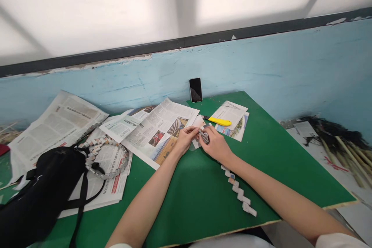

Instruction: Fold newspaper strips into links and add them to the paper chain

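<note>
Above the green table, my left hand [186, 138] and my right hand [215, 143] meet, both with fingers closed. Between their fingertips is a small folded paper piece [204, 136], partly hidden by the fingers. A zigzag folded paper chain [238, 192] lies on the table below my right wrist and forearm; its upper end is hidden under that hand. Newspaper sheets [145, 139] spread beside my left hand. Just beyond my right hand lies a yellow utility knife [220, 121], partly over printed paper cards [240, 128].
A phone [195, 90] leans upright against the blue wall. At the left are a black bag [52, 178] with straps, a coiled folded paper chain [120, 162] and more newspapers [58, 124]. Sticks [351, 159] lie beyond the table's right edge [305, 164].
</note>
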`<state>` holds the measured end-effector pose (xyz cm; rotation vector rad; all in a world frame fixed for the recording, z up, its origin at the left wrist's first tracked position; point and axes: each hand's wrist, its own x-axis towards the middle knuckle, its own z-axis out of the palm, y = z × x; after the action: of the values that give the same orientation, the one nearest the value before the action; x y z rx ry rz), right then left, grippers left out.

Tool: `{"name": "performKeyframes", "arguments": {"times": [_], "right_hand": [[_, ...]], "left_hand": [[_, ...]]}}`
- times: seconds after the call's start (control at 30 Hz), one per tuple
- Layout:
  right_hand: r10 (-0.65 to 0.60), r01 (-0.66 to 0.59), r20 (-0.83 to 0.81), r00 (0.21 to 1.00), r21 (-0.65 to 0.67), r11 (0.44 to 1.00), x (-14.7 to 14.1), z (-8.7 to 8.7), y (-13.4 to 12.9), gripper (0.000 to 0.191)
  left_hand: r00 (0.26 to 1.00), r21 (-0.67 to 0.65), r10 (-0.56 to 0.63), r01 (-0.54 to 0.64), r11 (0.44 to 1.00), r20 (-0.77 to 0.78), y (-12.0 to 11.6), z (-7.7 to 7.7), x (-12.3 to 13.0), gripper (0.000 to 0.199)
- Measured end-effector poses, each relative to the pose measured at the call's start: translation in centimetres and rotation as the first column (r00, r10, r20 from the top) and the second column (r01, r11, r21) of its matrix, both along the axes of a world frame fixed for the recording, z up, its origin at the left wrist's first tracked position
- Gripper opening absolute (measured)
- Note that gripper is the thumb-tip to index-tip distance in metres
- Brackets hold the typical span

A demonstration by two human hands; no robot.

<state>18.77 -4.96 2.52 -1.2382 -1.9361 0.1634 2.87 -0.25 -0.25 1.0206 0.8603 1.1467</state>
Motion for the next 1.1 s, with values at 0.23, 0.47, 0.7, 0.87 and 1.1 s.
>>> {"name": "performKeyframes", "arguments": {"times": [0.23, 0.47, 0.7, 0.87, 1.1], "right_hand": [[0.001, -0.001, 0.03, 1.0, 0.013, 1.0, 0.5, -1.2, 0.2, 0.007], [0.048, -0.051, 0.048, 0.998, 0.072, 0.996, 0.8, -1.3, 0.5, 0.008], [0.051, -0.06, 0.083, 0.995, 0.103, 0.993, 0.6, -1.3, 0.8, 0.012], [0.036, -0.041, 0.083, 0.996, 0.059, 0.997, 0.7, -1.5, 1.1, 0.011], [0.053, -0.053, 0.137, 0.989, -0.006, 0.999, 1.1, -1.3, 1.1, 0.018]], "left_hand": [[1.0, 0.014, -0.013, 0.013, 1.0, 0.002, 0.0, 0.0, -0.1, 0.034], [1.0, 0.029, -0.013, 0.013, 0.999, 0.006, -0.3, 0.1, 0.0, 0.036], [0.999, 0.017, 0.009, -0.01, 1.0, 0.031, -0.3, 0.2, 0.2, 0.038], [1.0, 0.008, 0.009, -0.009, 1.0, 0.014, -0.2, -0.2, 0.2, 0.04], [0.998, 0.053, -0.048, 0.05, 0.997, -0.042, -0.5, 0.1, 0.4, 0.039]]}}
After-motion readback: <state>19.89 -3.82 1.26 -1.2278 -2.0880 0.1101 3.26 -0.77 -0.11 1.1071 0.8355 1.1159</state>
